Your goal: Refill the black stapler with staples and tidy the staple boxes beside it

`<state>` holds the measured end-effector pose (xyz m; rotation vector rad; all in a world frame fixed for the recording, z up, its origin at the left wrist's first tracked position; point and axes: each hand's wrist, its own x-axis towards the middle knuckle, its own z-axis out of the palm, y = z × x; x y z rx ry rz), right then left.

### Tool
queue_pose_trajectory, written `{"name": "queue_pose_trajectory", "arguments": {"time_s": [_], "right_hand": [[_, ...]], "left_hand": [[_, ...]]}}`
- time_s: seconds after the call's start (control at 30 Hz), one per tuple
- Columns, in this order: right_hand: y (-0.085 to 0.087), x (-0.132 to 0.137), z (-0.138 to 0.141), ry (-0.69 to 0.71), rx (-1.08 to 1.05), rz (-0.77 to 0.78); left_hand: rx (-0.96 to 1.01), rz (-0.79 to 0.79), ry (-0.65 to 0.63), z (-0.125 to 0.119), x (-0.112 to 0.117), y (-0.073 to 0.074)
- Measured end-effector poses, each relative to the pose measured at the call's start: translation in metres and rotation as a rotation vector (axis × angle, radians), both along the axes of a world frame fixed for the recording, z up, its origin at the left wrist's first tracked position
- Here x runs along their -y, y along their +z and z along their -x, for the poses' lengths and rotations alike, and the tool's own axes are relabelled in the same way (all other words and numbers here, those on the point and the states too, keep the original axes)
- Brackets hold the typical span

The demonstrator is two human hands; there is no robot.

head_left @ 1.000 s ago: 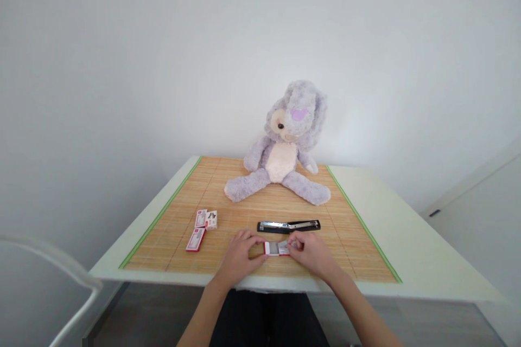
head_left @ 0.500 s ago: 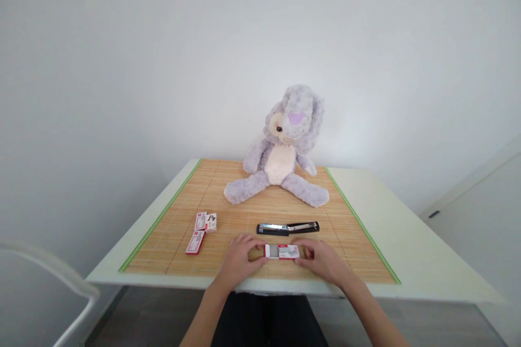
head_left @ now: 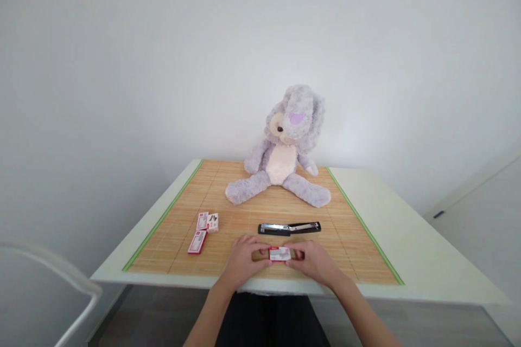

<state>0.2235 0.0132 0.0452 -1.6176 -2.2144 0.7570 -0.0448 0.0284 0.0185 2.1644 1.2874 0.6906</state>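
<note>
A small red-and-white staple box (head_left: 280, 254) lies near the table's front edge, closed, with its tray inside the sleeve. Thumb and fingers of my left hand (head_left: 243, 261) grip its left end. On the right end, my right hand (head_left: 312, 261) pinches it in the same way. Just beyond the box rests a black stapler (head_left: 290, 228), unfolded flat with its metal channel showing. Off to the left, several more small boxes sit close together: a red-and-white box (head_left: 197, 241) in front, another box (head_left: 202, 220) behind, and a white box (head_left: 212, 222) with a dark picture.
A bamboo mat (head_left: 240, 222) with green edges covers the middle of a white table (head_left: 431, 265). At the back, a grey plush rabbit (head_left: 281, 162) sits against the wall. A white curved rail (head_left: 52, 263) stands at the lower left.
The staple box was partly slid open with its tray showing; now it is pushed closed. My right hand has moved left, nearer to my left hand.
</note>
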Motion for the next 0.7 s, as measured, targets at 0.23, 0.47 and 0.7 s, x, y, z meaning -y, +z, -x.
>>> {"name": "queue_pose_trajectory", "arguments": {"time_s": [0.23, 0.47, 0.7], "right_hand": [[0.007, 0.002, 0.010, -0.020, -0.007, -0.007], [0.009, 0.001, 0.030, -0.031, -0.027, -0.025], [0.008, 0.002, 0.033, -0.027, -0.028, -0.055]], "left_hand": [[-0.006, -0.010, -0.001, -0.001, 0.001, 0.001], [0.071, -0.006, 0.002, 0.001, 0.001, -0.002], [0.167, -0.051, 0.287, 0.006, -0.029, -0.008]]}}
